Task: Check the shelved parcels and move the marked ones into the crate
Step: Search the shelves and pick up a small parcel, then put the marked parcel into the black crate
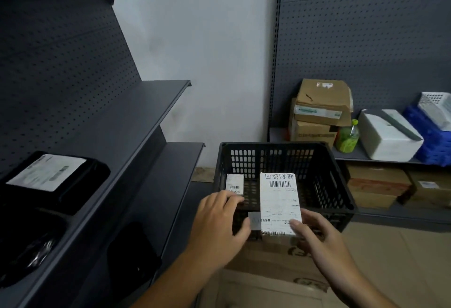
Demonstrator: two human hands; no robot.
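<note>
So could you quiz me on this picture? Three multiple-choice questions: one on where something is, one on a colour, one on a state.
1. Where does the green bottle stand?
A on the floor
B on the right shelf beside the cardboard boxes
C on the left shelf

2. What colour is the crate?
A blue
B white
C black

3. The large labelled parcel is:
A held over the crate
B lying on the left shelf
C flat on the floor

Answers:
1 B, the bottle stands next to the boxes.
2 C, its mesh walls are black.
3 A, the right hand pinches its near corner above the crate's rim.
</note>
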